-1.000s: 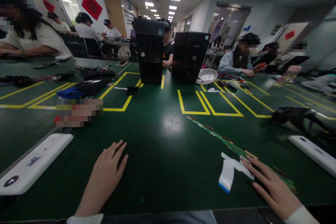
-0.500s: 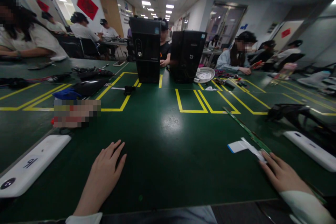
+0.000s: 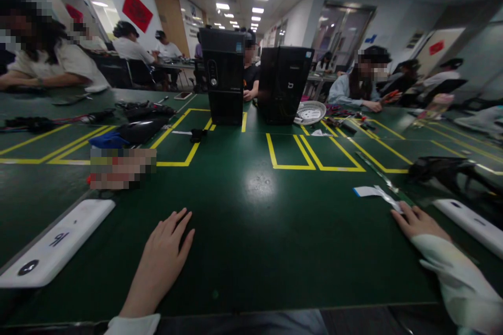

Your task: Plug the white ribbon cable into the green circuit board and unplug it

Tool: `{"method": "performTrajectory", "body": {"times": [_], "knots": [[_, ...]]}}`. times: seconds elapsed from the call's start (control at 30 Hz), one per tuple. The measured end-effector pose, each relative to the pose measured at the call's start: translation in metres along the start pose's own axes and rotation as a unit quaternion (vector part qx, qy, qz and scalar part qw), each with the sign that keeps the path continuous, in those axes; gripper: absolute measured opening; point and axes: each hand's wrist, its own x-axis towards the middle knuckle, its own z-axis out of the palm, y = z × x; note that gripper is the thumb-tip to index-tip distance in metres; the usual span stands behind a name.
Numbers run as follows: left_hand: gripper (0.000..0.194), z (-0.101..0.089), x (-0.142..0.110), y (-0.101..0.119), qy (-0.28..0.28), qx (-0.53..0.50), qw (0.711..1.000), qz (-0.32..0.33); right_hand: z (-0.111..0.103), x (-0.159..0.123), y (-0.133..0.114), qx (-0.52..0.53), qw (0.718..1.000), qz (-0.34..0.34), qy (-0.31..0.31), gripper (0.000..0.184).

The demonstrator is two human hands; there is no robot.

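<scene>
My left hand [image 3: 167,254] lies flat on the green table, fingers stretched out, holding nothing. At the right my right hand [image 3: 422,222] has its fingers closed over the near part of a long, thin green circuit board strip [image 3: 375,167]. A white flat ribbon cable [image 3: 369,191] with a blue end sticks out to the left from beneath those fingertips. The near end of the strip is hidden by my hand and sleeve.
White devices stand left [image 3: 65,241] and right [image 3: 469,225]. Two black computer towers [image 3: 223,76] [image 3: 285,84] and a white basket [image 3: 310,112] stand farther back. Black parts [image 3: 444,170], cables and yellow tape outlines lie around. Other people sit at the tables.
My right hand has moved forward, and the strip and ribbon cable have shifted away from me and a little right with it. My left hand stays on the table. The view has turned slightly.
</scene>
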Motion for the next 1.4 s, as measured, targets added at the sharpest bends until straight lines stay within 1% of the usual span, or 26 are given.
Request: {"method": "performTrajectory", "body": {"times": [0.1, 0.23, 0.43, 0.53, 0.6, 0.7, 0.8, 0.87, 0.97, 1.03, 1.1, 1.2, 1.3, 1.4], "knots": [[0.055, -0.001, 0.0, 0.001, -0.001, 0.0, 1.0, -0.004, -0.009, 0.001, -0.011, 0.009, 0.997, 0.06, -0.041, 0.07], [0.056, -0.002, 0.0, 0.001, -0.011, -0.006, 1.0, -0.011, -0.016, -0.001, -0.017, 0.027, 0.995, 0.073, -0.056, 0.07], [0.055, -0.003, -0.001, 0.002, -0.012, -0.019, 1.0, -0.015, -0.018, -0.002, -0.012, 0.064, 0.997, 0.025, -0.018, 0.075], [0.055, -0.005, -0.001, 0.004, -0.01, -0.018, 1.0, -0.017, -0.012, 0.001, -0.007, 0.065, 0.997, 0.03, -0.022, 0.075], [0.055, -0.006, 0.0, 0.005, -0.008, -0.016, 1.0, -0.016, -0.007, 0.003, -0.004, 0.062, 0.998, 0.029, -0.012, 0.073], [0.055, -0.006, 0.0, 0.005, -0.011, -0.017, 1.0, -0.016, -0.003, 0.001, -0.001, 0.046, 0.999, -0.003, 0.025, 0.07], [0.054, -0.004, 0.0, 0.005, -0.005, -0.024, 1.0, -0.016, -0.006, -0.003, -0.003, 0.027, 0.997, -0.041, 0.051, 0.069], [0.053, -0.003, 0.0, 0.005, 0.002, -0.026, 1.0, -0.017, -0.008, -0.004, -0.006, 0.03, 0.997, -0.057, 0.046, 0.069], [0.053, -0.003, -0.001, 0.005, -0.004, -0.022, 1.0, -0.016, -0.008, -0.001, -0.01, 0.054, 0.996, -0.071, 0.023, 0.067], [0.053, -0.004, -0.001, 0.006, -0.009, -0.021, 1.0, -0.019, -0.005, 0.001, -0.015, 0.075, 0.992, -0.094, 0.036, 0.062], [0.053, -0.004, -0.001, 0.006, -0.009, -0.022, 0.999, -0.023, 0.0, 0.001, -0.026, 0.107, 0.981, -0.147, 0.07, 0.056], [0.054, -0.005, -0.001, 0.007, -0.01, -0.024, 0.999, -0.022, 0.003, -0.007, -0.057, 0.164, 0.947, -0.249, 0.122, 0.049], [0.054, -0.005, -0.001, 0.007, -0.017, -0.024, 0.999, -0.025, -0.004, -0.023, -0.104, 0.212, 0.899, -0.359, 0.135, 0.043], [0.054, -0.005, -0.001, 0.006, -0.019, -0.025, 0.999, -0.027, -0.017, -0.044, -0.159, 0.246, 0.842, -0.466, 0.114, 0.037]]}}
